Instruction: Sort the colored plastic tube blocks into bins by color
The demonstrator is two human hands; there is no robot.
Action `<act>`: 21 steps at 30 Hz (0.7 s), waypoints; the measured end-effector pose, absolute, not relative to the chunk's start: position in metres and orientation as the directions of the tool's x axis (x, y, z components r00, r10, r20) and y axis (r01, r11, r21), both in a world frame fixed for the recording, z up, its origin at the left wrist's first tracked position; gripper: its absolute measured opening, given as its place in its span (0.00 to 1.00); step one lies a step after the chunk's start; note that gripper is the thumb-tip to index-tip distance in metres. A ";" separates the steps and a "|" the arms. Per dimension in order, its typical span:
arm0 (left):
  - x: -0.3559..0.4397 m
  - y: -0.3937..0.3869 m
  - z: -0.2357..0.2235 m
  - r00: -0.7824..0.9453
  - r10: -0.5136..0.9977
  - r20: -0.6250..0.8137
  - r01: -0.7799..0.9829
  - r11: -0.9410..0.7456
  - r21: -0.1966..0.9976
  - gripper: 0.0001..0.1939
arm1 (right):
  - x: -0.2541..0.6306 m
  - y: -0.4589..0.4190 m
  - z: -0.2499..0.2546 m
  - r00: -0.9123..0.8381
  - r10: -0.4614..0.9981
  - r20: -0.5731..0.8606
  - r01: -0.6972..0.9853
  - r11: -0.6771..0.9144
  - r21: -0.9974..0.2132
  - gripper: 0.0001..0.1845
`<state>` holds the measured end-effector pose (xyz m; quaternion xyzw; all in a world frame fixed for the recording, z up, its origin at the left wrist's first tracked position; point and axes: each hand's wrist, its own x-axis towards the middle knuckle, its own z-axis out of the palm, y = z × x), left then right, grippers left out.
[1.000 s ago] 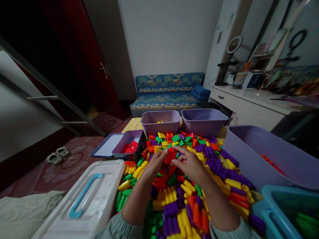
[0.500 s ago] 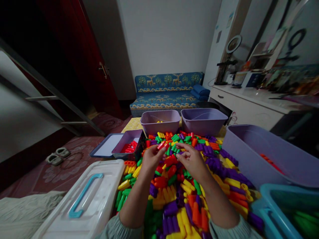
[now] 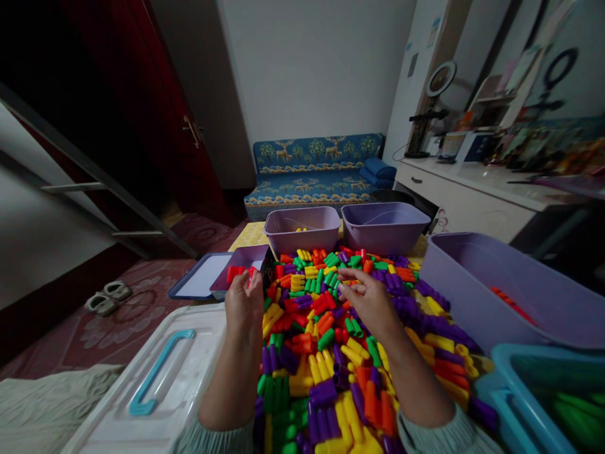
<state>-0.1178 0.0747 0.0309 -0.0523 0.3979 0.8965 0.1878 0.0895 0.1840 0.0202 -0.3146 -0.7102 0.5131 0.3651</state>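
My left hand (image 3: 243, 299) is over the near side of an open purple box (image 3: 246, 255), its fingers closed on a red building block (image 3: 252, 273); the fingers partly hide the block. More red blocks (image 3: 233, 272) lie in that box. On the right, my right hand (image 3: 363, 296) hovers at the heap of bullet-shaped plastic building blocks (image 3: 324, 358), thumb and fingers apart. Its fingertips are close to some green blocks (image 3: 331, 279); nothing shows between them. Yellow, purple, green, orange and red blocks cover the table around both forearms.
Two lilac bins (image 3: 302, 236) stand at the table's far edge, and a larger lilac bin (image 3: 454, 290) is at right. A blue tub (image 3: 515, 366) sits front right. Front left lies a white lid (image 3: 189, 384) with a blue handle. Behind is a patterned sofa (image 3: 316, 183).
My left hand has moved left, from above the heap to the purple box, carrying the red block. My right hand has shifted only slightly over the heap.
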 end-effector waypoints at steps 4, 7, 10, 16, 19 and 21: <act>-0.112 0.076 0.028 -0.921 0.304 -0.246 -0.384 -0.589 0.711 0.06 | 0.090 0.185 0.019 -0.534 0.823 0.194 0.065 0.268 -0.961 0.20; -0.102 0.077 0.026 -0.845 0.514 -0.148 -0.410 -0.445 0.796 0.07 | 0.091 0.189 0.016 -0.542 0.817 0.196 0.087 0.286 -0.954 0.19; -0.091 0.078 0.021 -0.638 0.770 0.011 -0.180 -0.163 0.970 0.17 | 0.093 0.193 0.012 -0.574 0.795 0.195 0.191 0.362 -0.913 0.17; -0.070 0.081 0.006 -0.405 0.895 0.187 0.548 0.073 0.833 0.14 | 0.096 0.187 0.005 -0.723 0.684 0.100 0.395 0.527 -0.753 0.13; -0.061 0.085 -0.002 -0.303 0.919 0.252 0.656 0.010 0.755 0.18 | 0.093 0.182 0.001 -0.733 0.666 0.139 0.423 0.606 -0.674 0.17; -0.056 0.087 -0.005 -0.222 0.937 0.272 0.711 -0.035 0.702 0.18 | 0.091 0.180 -0.002 -0.744 0.645 0.171 0.413 0.647 -0.641 0.23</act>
